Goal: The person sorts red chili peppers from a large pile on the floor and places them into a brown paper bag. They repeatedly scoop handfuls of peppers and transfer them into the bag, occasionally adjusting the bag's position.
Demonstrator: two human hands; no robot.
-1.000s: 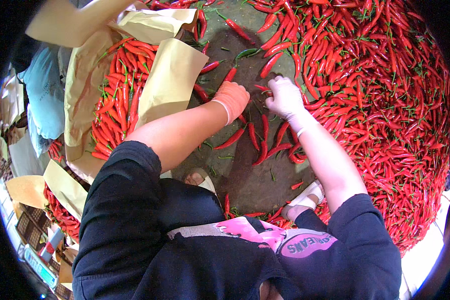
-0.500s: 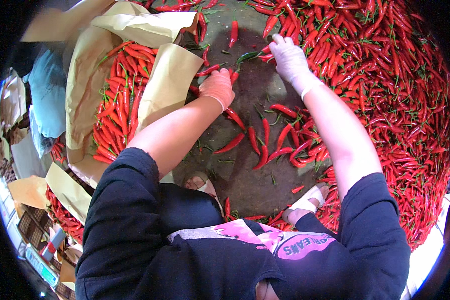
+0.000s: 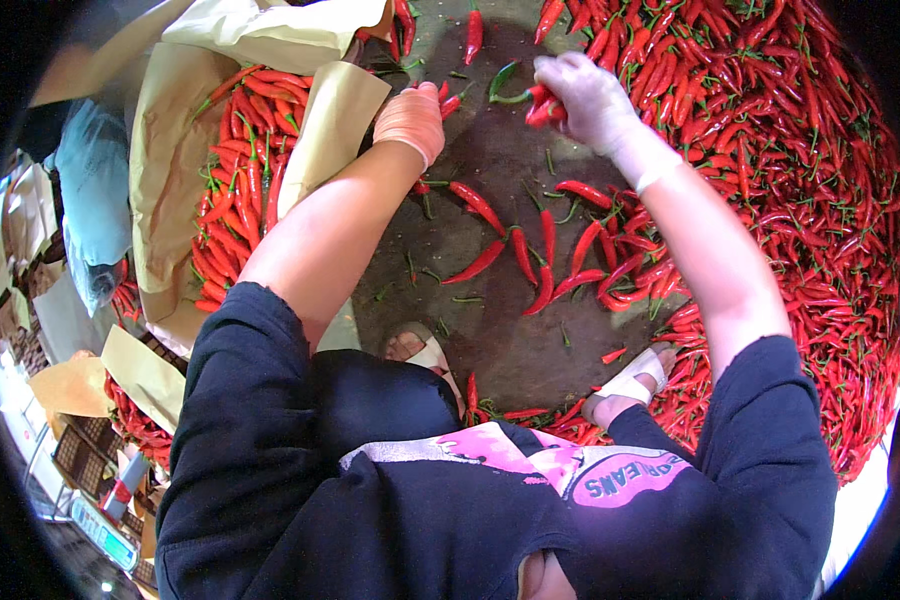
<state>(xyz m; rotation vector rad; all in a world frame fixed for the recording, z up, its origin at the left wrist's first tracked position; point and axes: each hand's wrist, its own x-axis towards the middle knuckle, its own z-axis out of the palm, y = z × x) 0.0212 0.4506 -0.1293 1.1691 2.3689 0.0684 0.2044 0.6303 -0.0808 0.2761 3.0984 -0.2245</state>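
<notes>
My left hand (image 3: 410, 122), in a thin pale glove, is closed at the right side of a paper-lined bag (image 3: 345, 110). Red chili peppers (image 3: 452, 101) poke out past its fingers. My right hand (image 3: 588, 98), also gloved, grips red chili peppers (image 3: 544, 106) over the dark floor; a dark green curved piece (image 3: 502, 82) sticks out beside them, its kind unclear. Between my forearms, loose red chilies (image 3: 478, 206) lie scattered on the floor. The bag holds many red chilies (image 3: 252, 185).
A large heap of red chilies (image 3: 770, 200) fills the right side. My sandalled feet (image 3: 630, 385) stand at the near edge of the floor patch. At left are a blue plastic bag (image 3: 95, 180), another paper-lined container of chilies (image 3: 135, 425) and a device with a lit screen (image 3: 105, 535).
My right hand has closed on red chilies and drawn slightly nearer. My left hand has shifted left and away, toward the paper-lined bag. The view has moved a little.
</notes>
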